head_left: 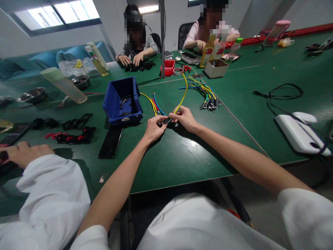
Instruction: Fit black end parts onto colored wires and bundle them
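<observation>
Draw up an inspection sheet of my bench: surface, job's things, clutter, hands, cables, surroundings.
Surface: green tabletop, with a glare patch near the hands.
Job's things: black piece and yellow wire; whether they are joined is hard to tell.
Clutter: black phone near the blue bin.
Hands: left hand grips the black piece; right hand pinches the wire.
Cables: wire bundle with black ends; black cable crossing a white device.
Surroundings: white sleeve of a neighbour at left; gray sleeve and pink sleeve across the table.
</observation>
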`<action>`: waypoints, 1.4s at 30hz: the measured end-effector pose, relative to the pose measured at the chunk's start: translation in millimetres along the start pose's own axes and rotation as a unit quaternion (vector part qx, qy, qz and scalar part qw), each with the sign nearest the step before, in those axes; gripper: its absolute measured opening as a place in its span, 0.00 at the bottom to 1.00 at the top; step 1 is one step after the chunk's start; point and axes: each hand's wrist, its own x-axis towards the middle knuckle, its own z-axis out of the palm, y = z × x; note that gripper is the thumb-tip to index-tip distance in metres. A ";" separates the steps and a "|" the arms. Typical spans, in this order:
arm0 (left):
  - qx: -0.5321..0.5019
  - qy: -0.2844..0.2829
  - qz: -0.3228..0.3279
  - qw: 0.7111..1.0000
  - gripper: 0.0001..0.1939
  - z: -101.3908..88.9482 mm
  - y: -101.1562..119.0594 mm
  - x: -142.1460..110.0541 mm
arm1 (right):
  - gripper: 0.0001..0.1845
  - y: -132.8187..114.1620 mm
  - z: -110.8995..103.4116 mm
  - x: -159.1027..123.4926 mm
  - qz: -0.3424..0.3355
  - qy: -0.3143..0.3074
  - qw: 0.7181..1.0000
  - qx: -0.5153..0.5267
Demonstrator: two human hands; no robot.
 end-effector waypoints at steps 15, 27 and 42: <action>-0.007 -0.012 -0.006 1.000 0.14 0.2 -0.8 -0.1 | 0.23 1.6 -1.1 0.7 -0.008 -0.010 1.000 -0.004; -0.006 -0.012 0.000 1.000 0.13 -0.3 -1.3 -0.1 | 0.25 2.0 -0.5 0.0 -0.009 -0.007 1.000 -0.006; -0.006 -0.011 0.009 1.000 0.12 0.1 -0.8 0.0 | 0.24 1.7 -1.2 -0.4 -0.010 -0.016 1.000 -0.017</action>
